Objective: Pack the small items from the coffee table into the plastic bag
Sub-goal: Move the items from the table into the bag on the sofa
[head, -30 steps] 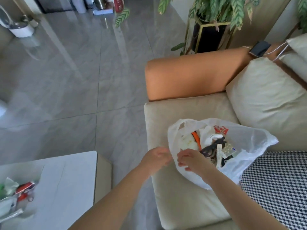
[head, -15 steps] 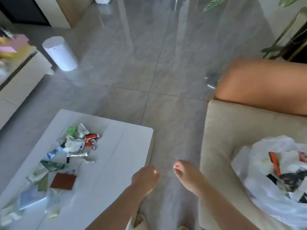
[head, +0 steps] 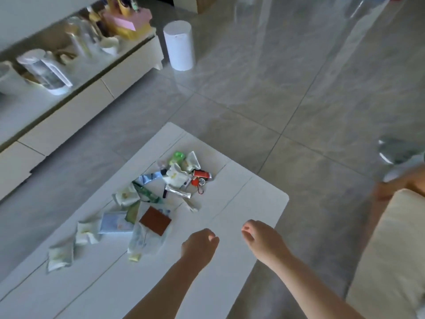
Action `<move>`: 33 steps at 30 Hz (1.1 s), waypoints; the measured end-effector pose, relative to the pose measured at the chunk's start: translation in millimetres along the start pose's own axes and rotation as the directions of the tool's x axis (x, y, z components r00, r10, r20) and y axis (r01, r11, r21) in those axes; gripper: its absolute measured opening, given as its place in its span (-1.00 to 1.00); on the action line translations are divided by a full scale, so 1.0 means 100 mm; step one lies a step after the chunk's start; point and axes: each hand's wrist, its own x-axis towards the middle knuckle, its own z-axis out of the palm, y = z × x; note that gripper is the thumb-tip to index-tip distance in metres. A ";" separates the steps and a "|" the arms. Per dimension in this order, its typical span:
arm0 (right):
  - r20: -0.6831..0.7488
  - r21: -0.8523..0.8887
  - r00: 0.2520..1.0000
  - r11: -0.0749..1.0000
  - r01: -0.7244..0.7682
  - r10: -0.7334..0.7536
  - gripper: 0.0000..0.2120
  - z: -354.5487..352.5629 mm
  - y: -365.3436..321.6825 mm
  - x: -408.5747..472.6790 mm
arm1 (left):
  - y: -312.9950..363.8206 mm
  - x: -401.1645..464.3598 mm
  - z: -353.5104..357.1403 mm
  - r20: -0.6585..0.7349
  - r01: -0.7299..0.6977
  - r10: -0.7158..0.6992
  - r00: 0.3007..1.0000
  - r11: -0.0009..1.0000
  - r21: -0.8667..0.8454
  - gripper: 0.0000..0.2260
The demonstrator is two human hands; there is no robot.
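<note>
The small items (head: 158,199) lie in a loose heap on the left half of the white coffee table (head: 248,196), running from its far middle toward the near left. The plastic bag is out of view.

Both hands hang over the near right part of the table, clear of the heap. The left hand (head: 199,246) has its fingers curled in loosely and holds nothing; it is just right of the nearest packets. The right hand (head: 264,240) is beside it, a gap between them, fingers also curled under and empty. How far either stands off the tabletop I cannot tell.

In the heap: one brown card (head: 155,220), flat, nearest the left hand; one red tag (head: 202,174) at the far right edge with a small red keyring (head: 198,183) just near of it; one green cap (head: 177,155) at the far end; one silver sachet (head: 178,192) lying across the middle; one pale blue pack (head: 115,222) left of the brown card. Crumpled white packets are scattered through it, about six or seven; blur keeps the count loose. Two of them (head: 61,255) sit apart at the near left.

The floor (head: 264,88) is glossy grey tile. A white cylinder (head: 179,49) stands on it at the far side. A long low white cabinet (head: 76,104) runs along the left, with a clear jug (head: 44,71) and a pink-and-yellow box (head: 128,24) on top. A cream sofa (head: 391,249) edges in at the right.
</note>
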 end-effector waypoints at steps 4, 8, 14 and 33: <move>0.051 -0.033 0.996 0.997 0.071 -0.069 -0.73 0.10 -0.36 0.34 | -0.32 0.17 -0.21 -0.057 0.085 -0.096 0.994 0.981 -0.175 -0.73; 0.094 -0.056 0.988 0.991 0.125 -0.120 -0.74 0.17 -0.57 0.74 | -0.55 0.40 -0.28 -0.121 0.114 -0.151 0.981 0.957 -0.266 -0.74; 0.158 -0.083 0.977 0.984 0.157 -0.143 -0.75 0.38 -0.57 1.50 | -0.64 0.96 -0.24 -0.033 0.203 -0.212 0.977 0.963 -0.176 -0.66; -0.284 -0.080 0.922 0.965 0.249 -0.262 -0.77 1.03 -0.36 3.19 | -0.75 2.62 0.30 -0.039 0.548 -0.685 0.727 0.614 -0.569 -0.67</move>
